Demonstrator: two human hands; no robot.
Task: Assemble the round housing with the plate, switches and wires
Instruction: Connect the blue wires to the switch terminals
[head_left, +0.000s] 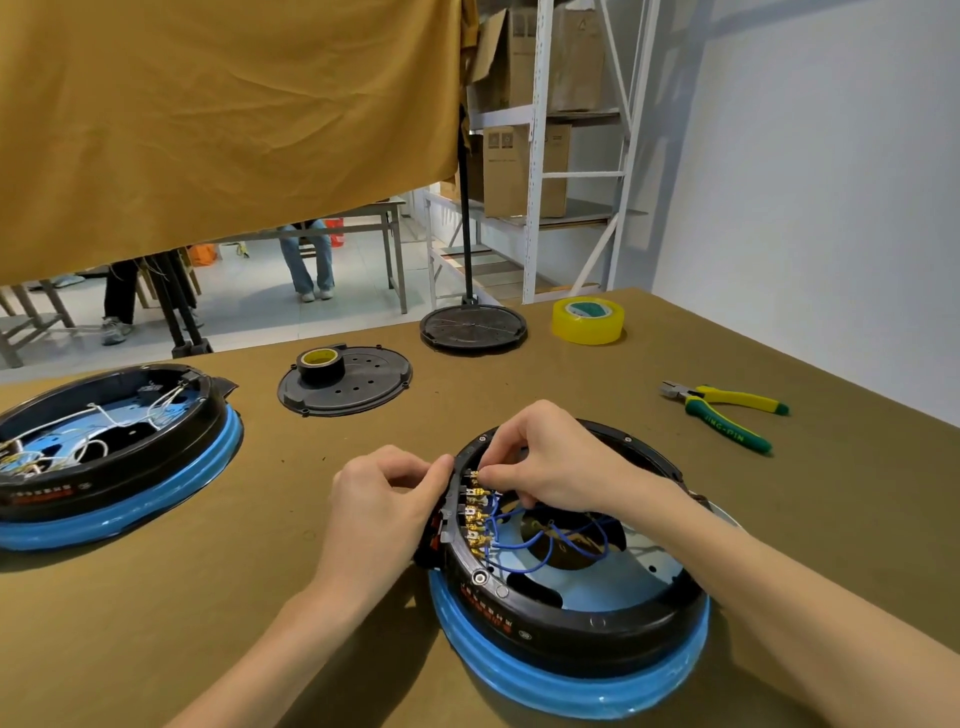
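A round black housing (566, 631) with a blue rim lies open side up before me. Along its left inner wall sits a row of switches with brass terminals (475, 519), and blue wires (524, 543) loop from them across the silver plate (618, 584) inside. My left hand (387, 499) grips the housing's left outer wall at the switch block. My right hand (540, 457) reaches over the rim and pinches a wire connector at the topmost terminal.
A second housing (111, 467) with white wires lies at the left. Behind are a black cover plate (358, 387) with a roll of black tape (320, 364), another black disc (472, 325), yellow tape (588, 319) and green-yellow pliers (727, 410) at the right.
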